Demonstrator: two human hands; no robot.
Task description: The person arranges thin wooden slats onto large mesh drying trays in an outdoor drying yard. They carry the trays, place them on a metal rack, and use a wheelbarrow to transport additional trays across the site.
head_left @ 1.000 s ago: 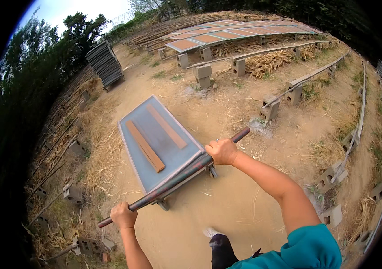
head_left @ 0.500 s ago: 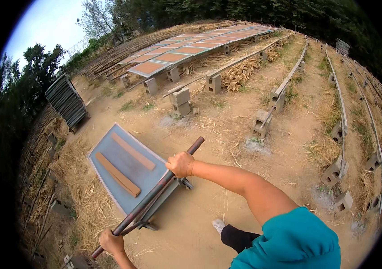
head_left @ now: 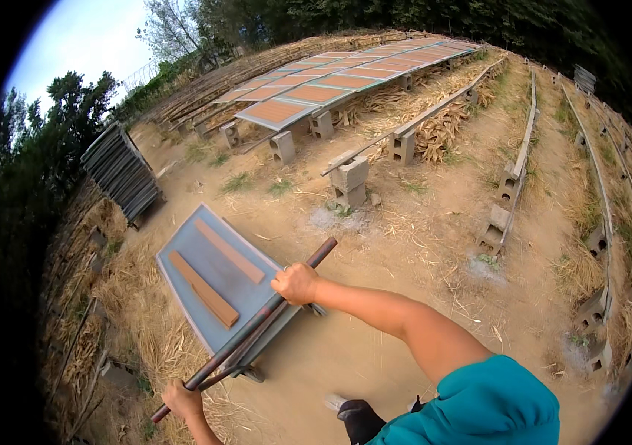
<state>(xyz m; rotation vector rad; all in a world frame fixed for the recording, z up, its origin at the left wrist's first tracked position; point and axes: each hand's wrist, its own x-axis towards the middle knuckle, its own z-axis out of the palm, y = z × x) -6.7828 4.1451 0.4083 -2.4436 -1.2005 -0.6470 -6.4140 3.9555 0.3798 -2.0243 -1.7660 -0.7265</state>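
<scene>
My left hand (head_left: 182,398) is closed round the lower left part of a dark, worn metal push bar (head_left: 243,339). Farther up the same bar, my right hand (head_left: 295,284) grips it near its right end. The bar belongs to a low cart, with a wheel (head_left: 253,373) partly showing beneath. On the cart, just beyond the bar, lies a pale-framed mesh screen (head_left: 219,276). A thick brown strip (head_left: 203,291) rests on the mesh, beside a flatter, lighter brown strip (head_left: 231,254). My foot (head_left: 335,403) is on the dirt behind the cart.
A tall stack of dark frames (head_left: 121,174) stands ahead left. Beyond, screens with brown sheets (head_left: 275,112) lie in rows on concrete blocks (head_left: 282,147). A block pile (head_left: 349,182) stands ahead right of the cart. Rails (head_left: 527,141) on blocks run along the right; straw covers ground.
The view has shifted, so the block pile and screen rows appear farther right. My hands keep their hold on the bar, and my legs have changed position.
</scene>
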